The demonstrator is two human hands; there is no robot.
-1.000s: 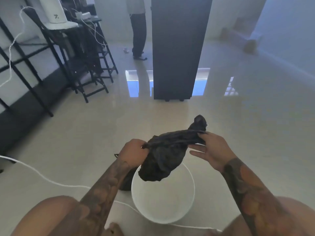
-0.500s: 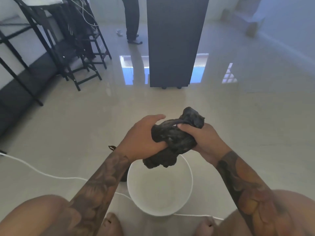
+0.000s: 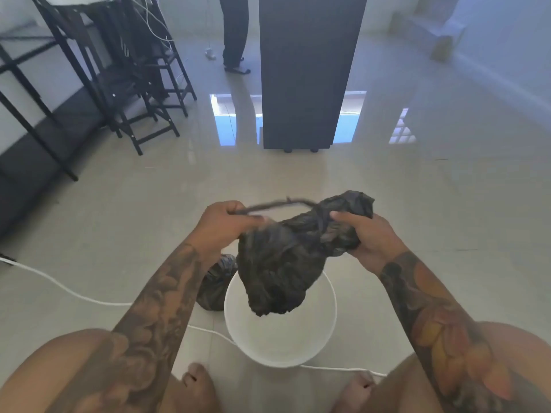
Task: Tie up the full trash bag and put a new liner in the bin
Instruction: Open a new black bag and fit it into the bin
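A crumpled black trash bag (image 3: pixel 280 269) hangs in the air over a white round bin (image 3: pixel 280 338) on the floor between my feet. My right hand (image 3: pixel 362 236) grips the bag's bunched upper end. My left hand (image 3: pixel 223 222) pinches a thin twisted strip of the same bag, stretched taut toward the right hand. A second dark bag (image 3: pixel 216 281) lies on the floor at the bin's left, partly hidden behind my left forearm. The bin's visible inside is bare white.
A white cable (image 3: pixel 68 290) runs across the floor from the left and passes behind the bin. A tall dark cabinet (image 3: pixel 307 70) stands ahead. Black stools and frames (image 3: pixel 131 84) line the far left. Another person's legs (image 3: pixel 235 34) stand beyond the cabinet.
My hands were pressed together on the bunched bag; the left hand has since pulled away to the left, drawing out a thin strip. The bag hangs lower and fuller over the bin.
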